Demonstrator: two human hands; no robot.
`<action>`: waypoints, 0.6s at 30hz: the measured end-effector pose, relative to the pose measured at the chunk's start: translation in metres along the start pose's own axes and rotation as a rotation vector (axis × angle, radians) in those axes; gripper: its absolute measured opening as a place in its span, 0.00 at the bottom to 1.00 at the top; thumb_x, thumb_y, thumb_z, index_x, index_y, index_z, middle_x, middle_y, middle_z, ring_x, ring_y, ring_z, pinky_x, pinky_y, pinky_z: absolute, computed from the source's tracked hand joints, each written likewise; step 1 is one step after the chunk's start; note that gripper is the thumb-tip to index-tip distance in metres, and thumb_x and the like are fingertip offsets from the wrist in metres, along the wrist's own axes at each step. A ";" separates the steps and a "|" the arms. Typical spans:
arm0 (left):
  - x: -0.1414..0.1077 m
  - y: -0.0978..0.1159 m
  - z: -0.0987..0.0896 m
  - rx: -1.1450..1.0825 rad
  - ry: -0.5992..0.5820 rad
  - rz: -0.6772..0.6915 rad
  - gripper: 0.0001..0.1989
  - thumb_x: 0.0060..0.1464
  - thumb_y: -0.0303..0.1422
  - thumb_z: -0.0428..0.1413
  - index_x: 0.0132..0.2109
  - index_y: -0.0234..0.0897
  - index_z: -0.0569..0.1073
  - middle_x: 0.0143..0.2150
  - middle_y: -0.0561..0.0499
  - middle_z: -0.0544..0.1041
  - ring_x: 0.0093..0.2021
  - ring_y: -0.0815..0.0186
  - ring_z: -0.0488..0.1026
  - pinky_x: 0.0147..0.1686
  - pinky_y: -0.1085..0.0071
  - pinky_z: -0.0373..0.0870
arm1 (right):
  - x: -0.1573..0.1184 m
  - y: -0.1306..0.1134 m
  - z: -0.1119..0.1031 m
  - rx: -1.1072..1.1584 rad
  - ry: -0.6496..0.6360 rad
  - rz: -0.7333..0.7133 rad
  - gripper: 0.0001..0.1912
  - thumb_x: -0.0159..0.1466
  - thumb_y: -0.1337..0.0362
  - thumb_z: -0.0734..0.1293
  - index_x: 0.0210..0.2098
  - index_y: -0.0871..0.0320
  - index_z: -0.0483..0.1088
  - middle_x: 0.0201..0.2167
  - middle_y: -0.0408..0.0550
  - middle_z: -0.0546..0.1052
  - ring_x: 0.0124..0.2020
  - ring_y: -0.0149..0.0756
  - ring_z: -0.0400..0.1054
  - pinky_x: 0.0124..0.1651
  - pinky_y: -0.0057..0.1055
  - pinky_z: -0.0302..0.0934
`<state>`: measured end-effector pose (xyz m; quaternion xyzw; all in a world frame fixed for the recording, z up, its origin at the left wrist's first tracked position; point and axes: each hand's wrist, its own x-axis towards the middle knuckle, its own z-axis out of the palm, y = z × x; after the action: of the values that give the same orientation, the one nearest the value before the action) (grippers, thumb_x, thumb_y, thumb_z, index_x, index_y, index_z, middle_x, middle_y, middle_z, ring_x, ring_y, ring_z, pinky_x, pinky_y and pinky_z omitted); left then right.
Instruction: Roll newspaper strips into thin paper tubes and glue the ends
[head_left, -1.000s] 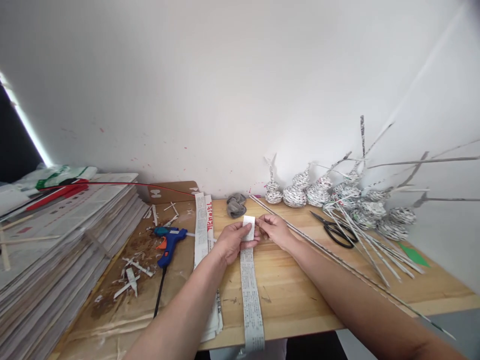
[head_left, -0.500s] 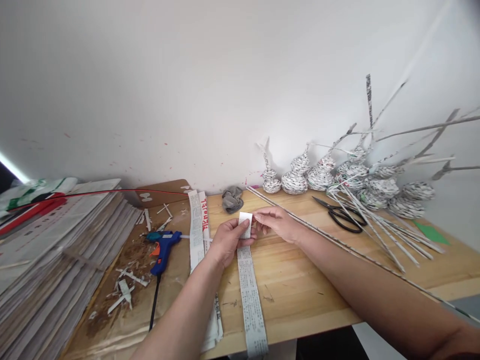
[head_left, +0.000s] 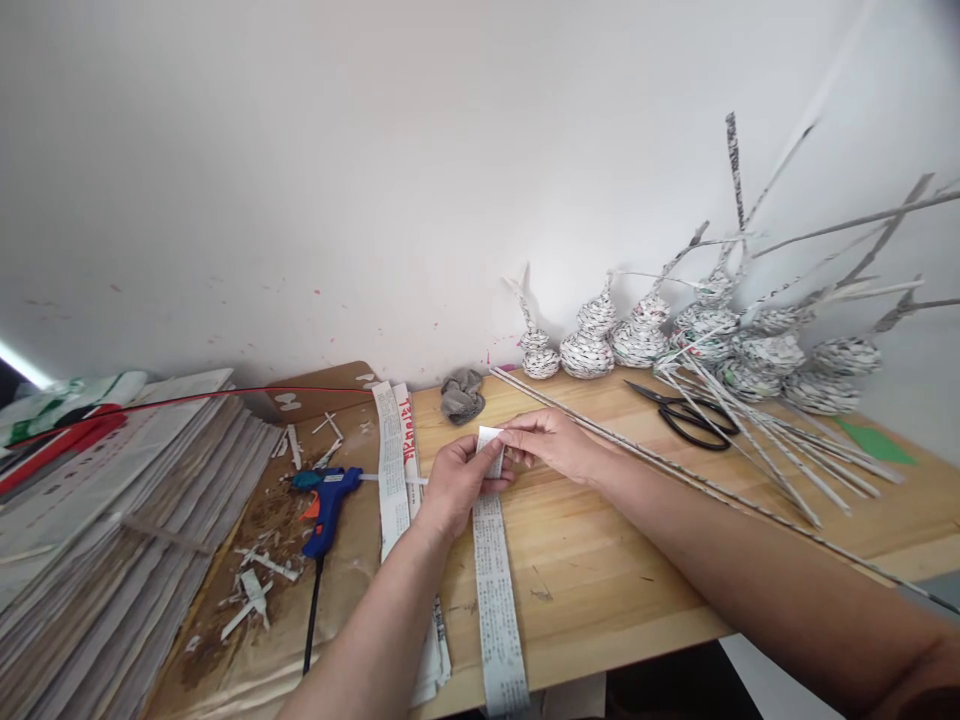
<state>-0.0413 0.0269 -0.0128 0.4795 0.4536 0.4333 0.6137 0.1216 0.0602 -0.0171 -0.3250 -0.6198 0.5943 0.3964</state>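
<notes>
A long printed newspaper strip (head_left: 498, 610) hangs from my hands down over the table's front edge. My left hand (head_left: 459, 480) is closed on its upper part, thumb on top and fingers behind. Thumb and forefinger of my right hand (head_left: 546, 443) pinch the strip's top right corner, right beside the left thumb. The top end shows a plain white face. More newspaper strips (head_left: 393, 470) lie in a pile just left of my left hand, partly hidden by the forearm.
A blue glue gun (head_left: 327, 505) lies on stained cardboard (head_left: 285, 630) among paper scraps. Stacked newspapers (head_left: 150, 520) fill the left. Black scissors (head_left: 686, 415), rolled paper sticks (head_left: 780, 450) and several woven gourd shapes (head_left: 587, 350) stand right. A grey rag (head_left: 462, 396) lies by the wall.
My right thumb and forefinger have come onto the strip's top corner, where before they were just beside it. The view has shifted slightly.
</notes>
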 end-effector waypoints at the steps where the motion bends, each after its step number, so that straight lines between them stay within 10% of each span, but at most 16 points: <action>1: 0.000 0.000 0.000 0.010 0.003 0.005 0.19 0.48 0.44 0.59 0.39 0.31 0.74 0.33 0.45 0.78 0.28 0.68 0.74 0.27 0.73 0.73 | 0.000 0.000 0.000 0.007 0.006 0.003 0.17 0.57 0.53 0.68 0.31 0.63 0.75 0.20 0.43 0.70 0.22 0.26 0.62 0.23 0.22 0.54; 18: -0.004 0.001 0.004 0.122 0.007 0.051 0.20 0.51 0.48 0.53 0.36 0.33 0.74 0.29 0.46 0.77 0.30 0.63 0.74 0.31 0.67 0.73 | 0.000 -0.004 -0.002 -0.012 0.059 0.044 0.17 0.56 0.54 0.68 0.31 0.64 0.76 0.19 0.43 0.69 0.21 0.25 0.60 0.20 0.22 0.53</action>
<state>-0.0384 0.0227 -0.0112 0.5258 0.4691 0.4221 0.5705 0.1242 0.0608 -0.0128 -0.3583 -0.6041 0.5893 0.3991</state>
